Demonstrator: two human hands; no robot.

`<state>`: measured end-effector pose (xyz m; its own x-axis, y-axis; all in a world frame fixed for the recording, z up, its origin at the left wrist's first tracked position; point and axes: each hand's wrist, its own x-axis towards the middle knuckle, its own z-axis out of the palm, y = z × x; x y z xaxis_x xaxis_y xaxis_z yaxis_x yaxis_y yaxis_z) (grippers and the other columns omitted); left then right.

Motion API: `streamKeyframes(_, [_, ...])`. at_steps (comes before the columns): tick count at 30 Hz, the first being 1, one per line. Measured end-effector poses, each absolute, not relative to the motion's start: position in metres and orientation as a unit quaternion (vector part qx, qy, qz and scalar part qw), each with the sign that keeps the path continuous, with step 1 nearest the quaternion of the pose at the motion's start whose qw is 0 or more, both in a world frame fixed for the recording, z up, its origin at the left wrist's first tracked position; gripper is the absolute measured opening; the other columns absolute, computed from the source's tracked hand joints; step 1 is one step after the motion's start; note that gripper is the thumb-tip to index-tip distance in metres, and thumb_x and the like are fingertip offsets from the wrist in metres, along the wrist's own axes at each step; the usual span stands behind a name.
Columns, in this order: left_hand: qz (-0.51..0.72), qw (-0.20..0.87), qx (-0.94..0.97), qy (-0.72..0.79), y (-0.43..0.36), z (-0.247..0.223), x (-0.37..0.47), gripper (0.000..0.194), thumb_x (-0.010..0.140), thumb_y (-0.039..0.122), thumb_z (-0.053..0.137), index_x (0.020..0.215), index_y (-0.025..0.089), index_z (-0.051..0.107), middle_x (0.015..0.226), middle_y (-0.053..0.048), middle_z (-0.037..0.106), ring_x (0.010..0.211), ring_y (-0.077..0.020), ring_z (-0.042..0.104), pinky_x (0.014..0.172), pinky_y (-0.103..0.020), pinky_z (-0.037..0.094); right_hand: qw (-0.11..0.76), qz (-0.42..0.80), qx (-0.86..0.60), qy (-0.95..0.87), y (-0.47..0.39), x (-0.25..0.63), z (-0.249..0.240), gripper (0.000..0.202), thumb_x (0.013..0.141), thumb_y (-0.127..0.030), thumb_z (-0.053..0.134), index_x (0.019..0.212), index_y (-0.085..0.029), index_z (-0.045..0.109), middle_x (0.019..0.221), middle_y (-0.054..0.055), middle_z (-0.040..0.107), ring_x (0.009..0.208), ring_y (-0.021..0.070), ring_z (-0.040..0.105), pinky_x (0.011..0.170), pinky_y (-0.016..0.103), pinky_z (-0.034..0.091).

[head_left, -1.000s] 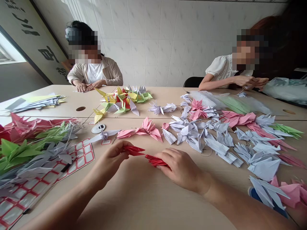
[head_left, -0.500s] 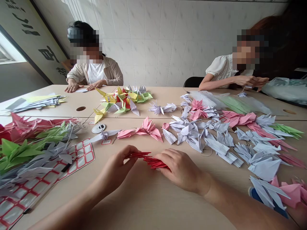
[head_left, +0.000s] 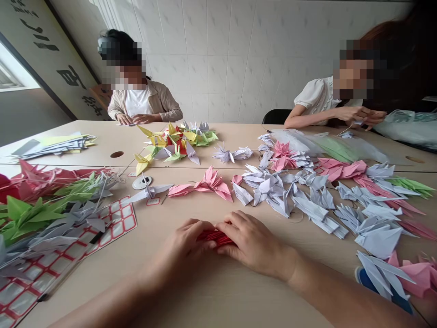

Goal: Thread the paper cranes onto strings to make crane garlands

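Red folded papers (head_left: 215, 238) are pressed together in a bundle between my two hands, low over the table's middle. My left hand (head_left: 191, 239) wraps its fingers round the left end of the bundle. Round the right end close the fingers of my right hand (head_left: 251, 243). Most of the bundle is hidden by my fingers. Pink folded papers (head_left: 211, 183) lie just beyond my hands, beside a pale cluster of folded papers (head_left: 268, 189).
Red, green and pale folded cranes (head_left: 20, 214) cover a red-bordered label sheet (head_left: 119, 217) at left. Yellow, green and red cranes (head_left: 177, 141) sit farther back. More pale papers (head_left: 378, 237) lie at right. Two people sit across the table (head_left: 211, 282), their hands on paper.
My left hand has moved right and closed on the red papers, bringing its papers against those in my right hand. The hands of the person at back left have come together.
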<state>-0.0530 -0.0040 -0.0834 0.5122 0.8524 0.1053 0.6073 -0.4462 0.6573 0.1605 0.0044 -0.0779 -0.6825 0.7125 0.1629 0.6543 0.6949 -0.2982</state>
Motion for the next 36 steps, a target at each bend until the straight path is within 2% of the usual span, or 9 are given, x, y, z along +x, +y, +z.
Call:
streamKeyframes(3, [0.225, 0.262, 0.836, 0.427, -0.006, -0.085, -0.054, 0.021, 0.095, 0.023, 0.047, 0.111, 0.027, 0.06, 0.098, -0.001, 0.069, 0.094, -0.0159, 0.062, 0.081, -0.026, 0.049, 0.123, 0.098, -0.36, -0.92, 0.005, 0.159, -0.082, 0.035, 0.092, -0.045, 0.052, 0.109, -0.017, 0.06, 0.101, 0.008, 0.065, 0.093, 0.0257, 0.058, 0.079, 0.039, 0.047])
streamKeyframes(7, [0.257, 0.256, 0.847, 0.388, -0.007, -0.085, -0.055, 0.029, 0.096, 0.021, 0.045, 0.121, 0.027, 0.056, 0.119, -0.005, 0.063, 0.103, -0.016, 0.062, 0.088, -0.025, 0.049, 0.117, 0.093, -0.35, -0.925, 0.007, 0.159, -0.086, 0.029, 0.092, -0.044, 0.053, 0.097, -0.016, 0.06, 0.093, 0.006, 0.067, 0.084, 0.0238, 0.059, 0.071, 0.035, 0.045])
streamKeyframes(9, [0.257, 0.252, 0.862, 0.356, -0.007, -0.085, -0.055, 0.032, 0.096, 0.019, 0.045, 0.125, 0.028, 0.056, 0.122, -0.006, 0.062, 0.107, -0.0167, 0.061, 0.091, -0.026, 0.048, 0.125, 0.094, -0.344, -0.926, 0.008, 0.16, -0.087, 0.026, 0.092, -0.041, 0.053, 0.096, -0.017, 0.059, 0.092, 0.006, 0.067, 0.083, 0.0228, 0.06, 0.069, 0.034, 0.044])
streamKeyframes(13, [0.277, 0.252, 0.854, 0.36, -0.006, -0.084, -0.055, 0.031, 0.095, 0.017, 0.045, 0.119, 0.026, 0.061, 0.107, -0.006, 0.069, 0.103, -0.0184, 0.062, 0.089, -0.028, 0.049, 0.129, 0.091, -0.343, -0.926, 0.008, 0.16, -0.087, 0.028, 0.093, -0.044, 0.051, 0.098, -0.018, 0.059, 0.092, 0.005, 0.068, 0.083, 0.0223, 0.061, 0.067, 0.033, 0.043])
streamKeyframes(19, [0.227, 0.331, 0.831, 0.386, -0.009, -0.073, -0.051, 0.026, 0.092, 0.022, 0.05, 0.115, 0.024, 0.062, 0.107, -0.006, 0.069, 0.097, -0.0178, 0.064, 0.086, -0.027, 0.05, 0.113, 0.07, -0.355, -0.925, 0.005, 0.159, -0.086, 0.027, 0.091, -0.042, 0.055, 0.102, -0.017, 0.058, 0.092, 0.005, 0.069, 0.082, 0.0223, 0.063, 0.065, 0.032, 0.044])
streamKeyframes(25, [0.211, 0.291, 0.85, 0.384, -0.012, -0.077, -0.049, 0.021, 0.091, 0.02, 0.052, 0.111, 0.022, 0.059, 0.106, -0.006, 0.069, 0.094, -0.0159, 0.064, 0.084, -0.025, 0.05, 0.118, 0.045, -0.34, -0.932, 0.006, 0.159, -0.089, 0.025, 0.091, -0.041, 0.056, 0.093, -0.017, 0.059, 0.086, 0.004, 0.068, 0.074, 0.02, 0.063, 0.058, 0.03, 0.04])
streamKeyframes(28, [0.206, 0.262, 0.847, 0.413, -0.012, -0.079, -0.048, 0.021, 0.089, 0.024, 0.056, 0.11, 0.022, 0.058, 0.104, -0.006, 0.069, 0.095, -0.0182, 0.064, 0.083, -0.027, 0.05, 0.126, 0.027, -0.333, -0.934, 0.006, 0.16, -0.092, 0.026, 0.091, -0.043, 0.055, 0.091, -0.016, 0.058, 0.084, 0.004, 0.068, 0.071, 0.0187, 0.062, 0.055, 0.03, 0.036])
streamKeyframes(31, [0.197, 0.258, 0.832, 0.45, -0.012, -0.077, -0.047, 0.017, 0.087, 0.025, 0.059, 0.104, 0.021, 0.061, 0.097, -0.005, 0.071, 0.088, -0.0186, 0.065, 0.078, -0.027, 0.05, 0.134, 0.009, -0.323, -0.937, 0.007, 0.16, -0.095, 0.033, 0.092, -0.048, 0.051, 0.086, -0.016, 0.058, 0.078, 0.003, 0.067, 0.065, 0.0168, 0.061, 0.05, 0.03, 0.031])
streamKeyframes(36, [0.179, 0.257, 0.854, 0.415, -0.012, -0.075, -0.047, 0.011, 0.09, 0.019, 0.052, 0.093, 0.021, 0.062, 0.085, -0.003, 0.069, 0.077, -0.0154, 0.063, 0.069, -0.024, 0.048, 0.148, -0.019, -0.298, -0.943, 0.007, 0.16, -0.098, 0.042, 0.094, -0.053, 0.042, 0.079, -0.017, 0.057, 0.07, 0.003, 0.064, 0.058, 0.0152, 0.058, 0.046, 0.03, 0.024])
